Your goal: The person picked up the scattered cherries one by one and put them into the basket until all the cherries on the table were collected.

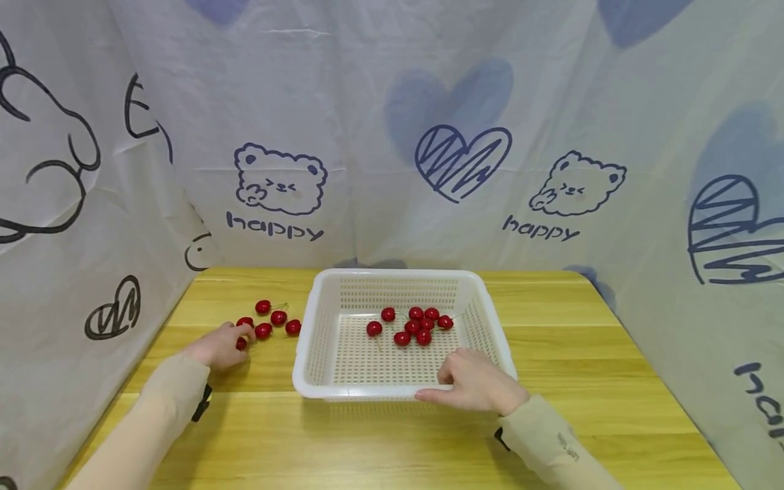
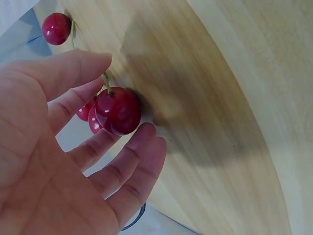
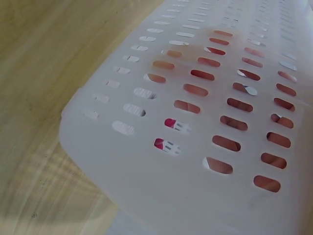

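Observation:
At the left of the table, my left hand (image 1: pixel 219 346) reaches among several loose red cherries (image 1: pixel 263 331). In the left wrist view, its thumb and forefinger pinch the stem of a cherry (image 2: pixel 120 111), and the other fingers curve loosely beneath the fruit. My right hand (image 1: pixel 480 382) grips the near rim of a white plastic basket (image 1: pixel 367 392), fingers inside and thumb along the rim. Through the slots of the basket wall (image 3: pixel 146 176), the right wrist view shows parts of those fingers. Several cherries (image 1: pixel 412 327) lie on the basket floor.
The basket stands mid-table on a yellow wood-grain table (image 1: pixel 563 354). One loose cherry (image 1: pixel 293 327) lies close to its left wall. A white printed cloth (image 1: pixel 367 136) hangs behind the table and along both sides.

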`<state>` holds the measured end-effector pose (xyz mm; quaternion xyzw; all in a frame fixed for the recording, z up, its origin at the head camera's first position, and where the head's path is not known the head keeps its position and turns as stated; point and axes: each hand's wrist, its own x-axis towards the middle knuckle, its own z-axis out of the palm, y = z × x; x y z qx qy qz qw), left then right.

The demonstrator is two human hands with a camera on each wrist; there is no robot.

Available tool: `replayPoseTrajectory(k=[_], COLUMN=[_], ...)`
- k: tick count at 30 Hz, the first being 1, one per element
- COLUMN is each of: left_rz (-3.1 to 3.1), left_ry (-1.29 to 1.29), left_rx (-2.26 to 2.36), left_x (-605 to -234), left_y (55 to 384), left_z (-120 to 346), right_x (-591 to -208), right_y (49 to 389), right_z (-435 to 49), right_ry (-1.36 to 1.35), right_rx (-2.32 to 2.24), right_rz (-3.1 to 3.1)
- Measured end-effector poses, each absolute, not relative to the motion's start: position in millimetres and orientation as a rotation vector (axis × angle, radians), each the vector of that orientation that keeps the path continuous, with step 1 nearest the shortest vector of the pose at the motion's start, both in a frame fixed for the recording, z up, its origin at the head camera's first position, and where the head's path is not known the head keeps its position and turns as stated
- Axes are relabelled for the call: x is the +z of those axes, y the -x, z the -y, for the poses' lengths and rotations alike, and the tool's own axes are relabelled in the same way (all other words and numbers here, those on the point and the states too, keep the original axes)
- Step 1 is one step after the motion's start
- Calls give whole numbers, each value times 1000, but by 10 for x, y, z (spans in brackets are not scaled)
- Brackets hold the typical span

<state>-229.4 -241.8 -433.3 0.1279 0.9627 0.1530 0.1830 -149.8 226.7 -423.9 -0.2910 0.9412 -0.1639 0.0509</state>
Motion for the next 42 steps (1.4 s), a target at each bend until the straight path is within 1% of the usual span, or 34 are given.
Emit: replayPoseTrajectory(k=[17, 28, 34, 42], left_rz=[-2690, -2696, -2671, -2680], left_ry=[-301, -360, -350, -338], left_rx=[438, 490, 554, 556], left_x=[-4357, -4399, -4459, -4433], left_y=[2327, 2318, 2319, 2307], left_z=[2361, 2363, 2374, 2375], right_x=[-4236, -4254, -4252, -4243], right_y=[1505, 1505, 1496, 1495], right_z=[-2283, -2281, -2283, -2283], right_ry=[912, 910, 897, 894], right_rx=[-516, -507, -524, -518], right_rz=[-2861, -2859, -2853, -2858])
